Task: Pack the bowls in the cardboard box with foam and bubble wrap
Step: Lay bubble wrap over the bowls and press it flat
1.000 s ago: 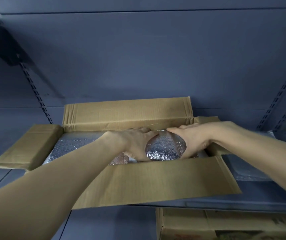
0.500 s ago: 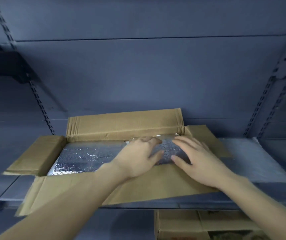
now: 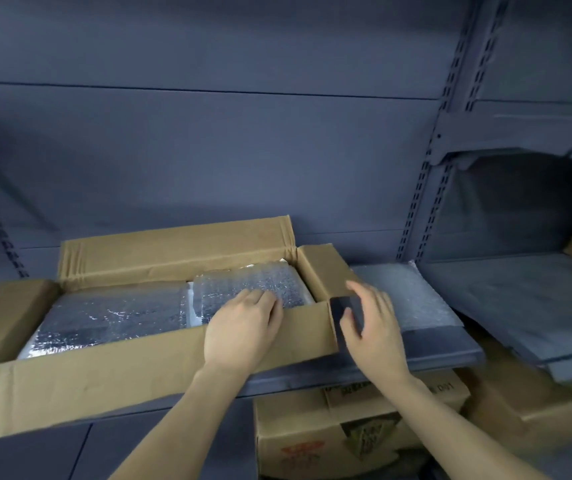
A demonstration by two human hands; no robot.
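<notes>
Grey shelf (image 3: 443, 355): left hand (image 3: 243, 327) flat on bubble wrap (image 3: 253, 289); right hand (image 3: 374, 327) spread, holding nothing

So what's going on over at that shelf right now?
A person is packing an open cardboard box that sits on a grey shelf. The left hand rests flat on a bubble-wrapped bundle at the box's right end. The right hand hovers open beside the box, near a bubble wrap sheet lying on the shelf. No bare bowls are visible.
</notes>
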